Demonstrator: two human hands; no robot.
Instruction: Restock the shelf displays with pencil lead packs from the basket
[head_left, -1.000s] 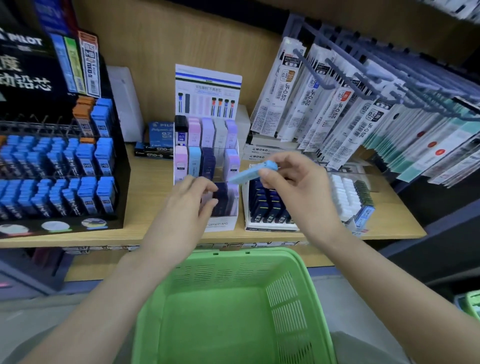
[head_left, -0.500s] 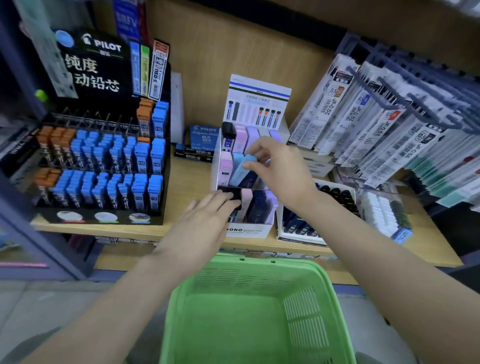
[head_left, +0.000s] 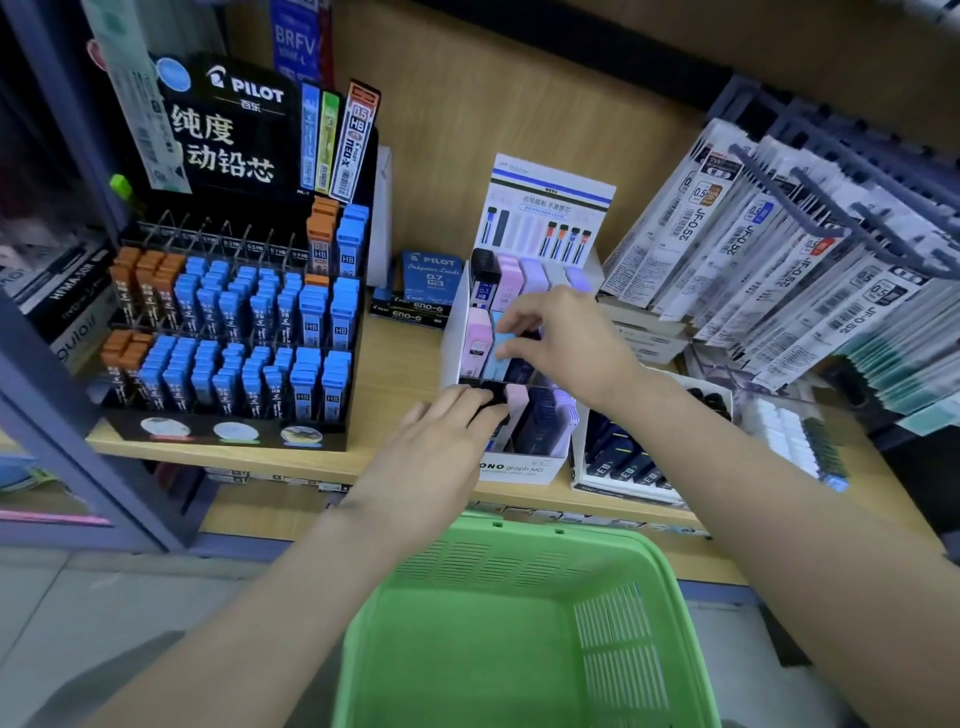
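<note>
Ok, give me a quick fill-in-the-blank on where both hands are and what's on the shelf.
1. The right hand pinches the light blue pack in the white display's ____ row.
2. The left hand touches a black pack in its ____ row.
3. The basket below the shelf is ____.
4. The Pilot display holds orange and ____ packs.
Missing: middle; front; green; blue.

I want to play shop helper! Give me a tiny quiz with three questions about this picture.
1. True or false: the basket is red.
2. Which hand pinches the light blue pack? A left, B right.
3. Fill in: the left hand touches a ____ pack.
Key: 1 false, it is green. 2 B, the right hand. 3 black: the black pack.
</note>
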